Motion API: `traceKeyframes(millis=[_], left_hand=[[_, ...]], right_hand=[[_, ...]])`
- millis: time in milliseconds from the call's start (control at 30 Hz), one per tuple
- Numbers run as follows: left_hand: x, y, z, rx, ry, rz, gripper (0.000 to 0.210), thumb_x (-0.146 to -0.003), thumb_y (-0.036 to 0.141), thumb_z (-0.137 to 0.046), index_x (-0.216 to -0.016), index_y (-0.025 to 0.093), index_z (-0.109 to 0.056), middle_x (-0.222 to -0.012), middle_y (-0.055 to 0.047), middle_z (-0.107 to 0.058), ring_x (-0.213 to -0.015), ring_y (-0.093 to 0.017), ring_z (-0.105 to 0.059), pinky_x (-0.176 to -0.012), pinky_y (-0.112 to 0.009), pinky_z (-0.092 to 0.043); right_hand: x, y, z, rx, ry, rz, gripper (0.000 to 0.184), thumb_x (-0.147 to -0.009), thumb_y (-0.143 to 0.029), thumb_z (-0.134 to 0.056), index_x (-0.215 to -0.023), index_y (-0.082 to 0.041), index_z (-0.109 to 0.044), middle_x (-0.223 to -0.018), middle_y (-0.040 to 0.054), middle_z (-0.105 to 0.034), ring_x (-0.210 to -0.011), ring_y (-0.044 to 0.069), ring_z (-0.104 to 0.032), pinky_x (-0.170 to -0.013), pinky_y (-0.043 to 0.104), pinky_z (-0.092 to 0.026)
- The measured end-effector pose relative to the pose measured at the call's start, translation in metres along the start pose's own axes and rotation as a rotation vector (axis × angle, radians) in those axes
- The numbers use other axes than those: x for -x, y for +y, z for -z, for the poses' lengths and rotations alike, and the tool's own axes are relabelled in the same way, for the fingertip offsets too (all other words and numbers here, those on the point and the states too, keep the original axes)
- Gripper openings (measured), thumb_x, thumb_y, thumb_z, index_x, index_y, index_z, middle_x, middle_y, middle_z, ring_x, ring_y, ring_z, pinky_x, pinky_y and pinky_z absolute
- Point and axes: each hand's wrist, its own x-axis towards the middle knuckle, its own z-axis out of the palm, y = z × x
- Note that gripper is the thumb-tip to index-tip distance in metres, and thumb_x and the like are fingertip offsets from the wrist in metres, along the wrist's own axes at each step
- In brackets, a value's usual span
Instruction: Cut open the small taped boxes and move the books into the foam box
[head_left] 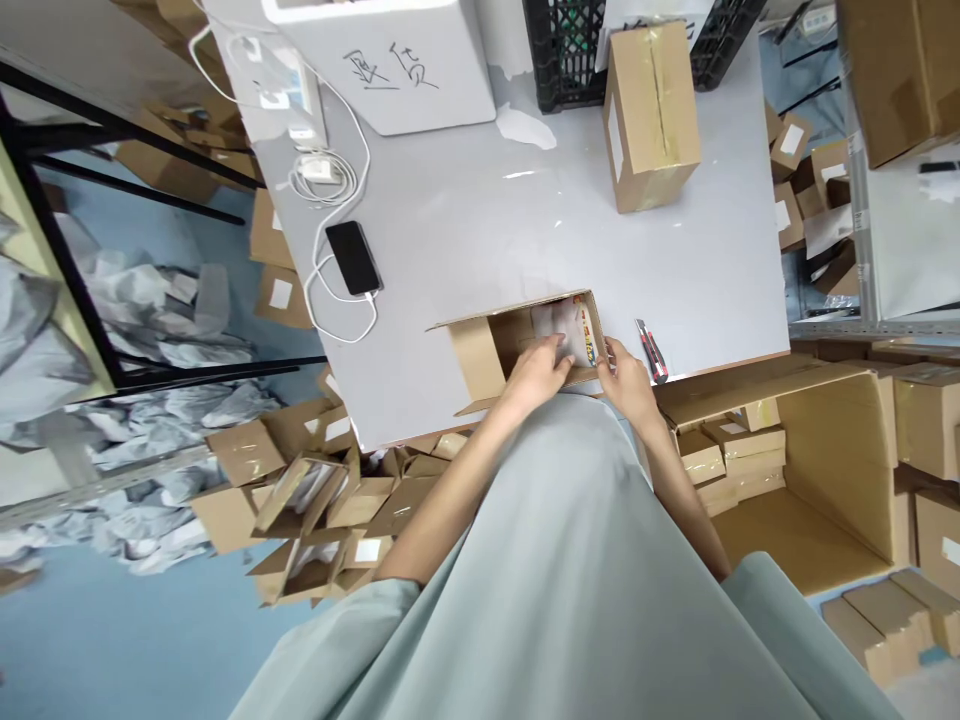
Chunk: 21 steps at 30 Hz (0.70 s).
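Pale grey table [465,220]: open carton [514,335], box cutter [651,351], taped box [651,120], phone [353,258], white bin [442,105], black crate [562,60].

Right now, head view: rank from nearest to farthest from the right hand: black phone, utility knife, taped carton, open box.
From the right hand:
1. Open box: at the fingers, on their left.
2. Utility knife: just right of the hand.
3. Taped carton: farther up the table, right half.
4. Black phone: across on the table's left side.
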Motion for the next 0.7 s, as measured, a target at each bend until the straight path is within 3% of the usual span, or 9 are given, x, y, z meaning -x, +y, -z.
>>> traceKeyframes(millis=[200, 300, 433, 700], left_hand=[[-0.052, 0.024, -0.004, -0.22, -0.139, 0.167, 0.041, -0.107, 0.044, -0.062, -0.13, 0.012, -0.071, -0.138, -0.025, -0.077, -0.132, -0.04, -0.073, -0.106, -0.042, -0.056], [-0.067, 0.038, -0.008, -0.237, -0.174, 0.231, 0.034, -0.104, 0.043, -0.065, -0.12, 0.014, -0.076, -0.131, -0.024, -0.08, -0.126, -0.04, -0.076, -0.099, -0.04, -0.058], [-0.072, 0.045, -0.011, -0.219, -0.154, 0.243, 0.027, -0.098, 0.033, -0.07, -0.117, 0.015, -0.078, -0.125, -0.022, -0.082, -0.121, -0.038, -0.078, -0.095, -0.038, -0.059], [-0.061, 0.036, -0.008, -0.221, -0.108, 0.314, 0.026, -0.101, 0.036, -0.065, -0.113, 0.016, -0.078, -0.124, -0.022, -0.082, -0.12, -0.037, -0.078, -0.094, -0.039, -0.059]], right_hand=[[-0.006, 0.008, 0.009, 0.009, -0.051, -0.006, 0.037, -0.104, -0.036, -0.039, -0.125, -0.022, -0.066, -0.1, 0.0141, -0.082, -0.089, 0.035, -0.075, -0.083, 0.041, -0.055], [-0.008, 0.011, 0.011, 0.012, -0.055, -0.001, 0.031, -0.105, -0.036, -0.038, -0.116, -0.024, -0.065, -0.093, 0.0118, -0.079, -0.084, 0.033, -0.073, -0.08, 0.039, -0.053], [-0.011, 0.014, 0.013, 0.014, -0.078, 0.027, 0.026, -0.105, -0.035, -0.038, -0.111, -0.026, -0.062, -0.092, 0.0101, -0.079, -0.083, 0.033, -0.073, -0.08, 0.039, -0.053], [-0.013, 0.018, 0.016, 0.049, -0.136, 0.032, 0.025, -0.107, -0.031, -0.041, -0.112, -0.024, -0.064, -0.1, 0.0145, -0.081, -0.092, 0.035, -0.076, -0.081, 0.04, -0.053]])
